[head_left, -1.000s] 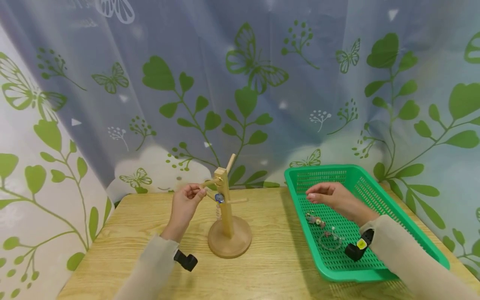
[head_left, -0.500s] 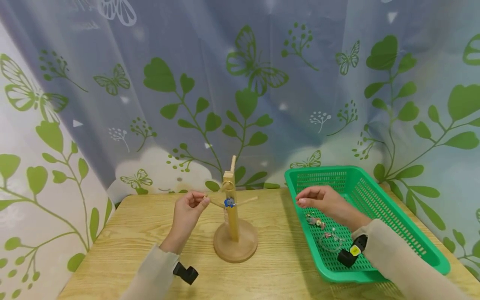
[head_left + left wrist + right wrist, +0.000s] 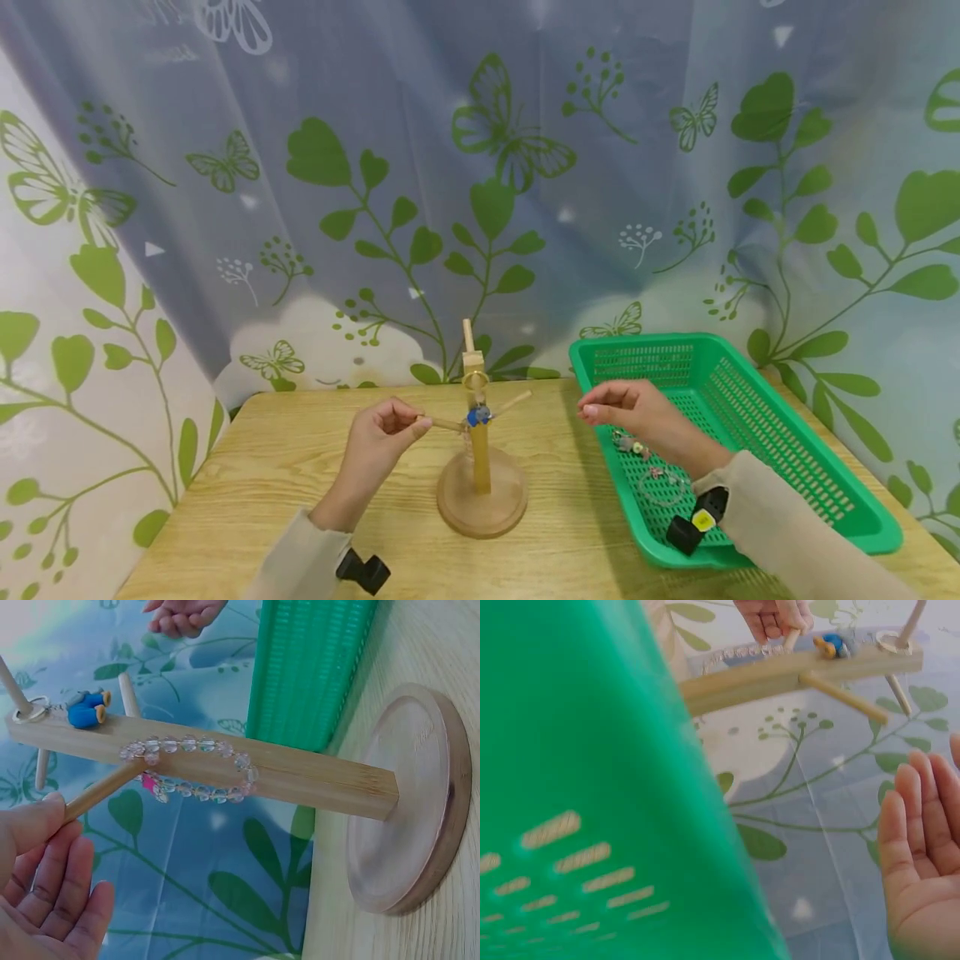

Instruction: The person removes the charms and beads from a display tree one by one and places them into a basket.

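A wooden peg stand (image 3: 481, 475) with a round base is upright on the table. My left hand (image 3: 382, 454) pinches the end of one of its pegs (image 3: 105, 789) between thumb and fingertips. A bracelet of clear beads (image 3: 202, 742) with a pink charm hangs on that peg, close to the post. Higher up, a keychain with a blue figure (image 3: 478, 415) hangs by its metal ring (image 3: 31, 711) from another peg. My right hand (image 3: 648, 421), relaxed and holding nothing, hovers over the left rim of the green basket (image 3: 795, 467).
Inside the basket lie another keychain (image 3: 632, 444) and a clear beaded bracelet (image 3: 663, 487), both near its left wall. The basket occupies the right of the wooden table (image 3: 300, 475). Behind the table hangs a leaf-patterned curtain (image 3: 420, 167).
The stand has shifted right and slightly nearer, and its pegs have turned. My left hand has moved a little right and nearer with the peg. My right hand has drifted left.
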Demonstrator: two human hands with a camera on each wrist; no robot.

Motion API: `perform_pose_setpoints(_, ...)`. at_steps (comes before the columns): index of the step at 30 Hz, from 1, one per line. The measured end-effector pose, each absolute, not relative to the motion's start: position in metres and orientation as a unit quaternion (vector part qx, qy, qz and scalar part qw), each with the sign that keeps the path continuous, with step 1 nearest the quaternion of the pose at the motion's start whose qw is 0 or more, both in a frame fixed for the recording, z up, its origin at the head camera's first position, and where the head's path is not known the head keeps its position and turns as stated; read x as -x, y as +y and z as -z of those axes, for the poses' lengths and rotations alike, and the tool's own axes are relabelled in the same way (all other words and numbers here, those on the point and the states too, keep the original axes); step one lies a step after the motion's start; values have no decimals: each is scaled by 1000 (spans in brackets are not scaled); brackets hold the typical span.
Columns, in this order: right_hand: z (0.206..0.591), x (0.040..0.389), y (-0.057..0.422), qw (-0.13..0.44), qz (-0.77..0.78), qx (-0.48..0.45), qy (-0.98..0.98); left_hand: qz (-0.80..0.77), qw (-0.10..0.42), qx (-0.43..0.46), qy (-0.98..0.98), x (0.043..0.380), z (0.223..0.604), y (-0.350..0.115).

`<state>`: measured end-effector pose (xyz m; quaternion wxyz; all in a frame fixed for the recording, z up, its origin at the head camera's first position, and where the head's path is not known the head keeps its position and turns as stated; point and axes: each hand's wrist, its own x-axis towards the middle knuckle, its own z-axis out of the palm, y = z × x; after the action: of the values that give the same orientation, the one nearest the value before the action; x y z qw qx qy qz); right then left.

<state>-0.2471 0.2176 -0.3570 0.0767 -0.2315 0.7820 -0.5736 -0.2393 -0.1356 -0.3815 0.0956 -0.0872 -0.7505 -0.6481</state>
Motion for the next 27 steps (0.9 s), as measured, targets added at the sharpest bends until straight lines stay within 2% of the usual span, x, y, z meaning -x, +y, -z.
perform_pose_setpoints(15, 347, 239, 187, 84, 594, 202, 774, 656, 82, 80, -746, 233, 380, -118)
perform_pose_setpoints(27, 346, 239, 154, 43, 615, 212, 758, 666, 82, 80, -737, 237, 381, -115)
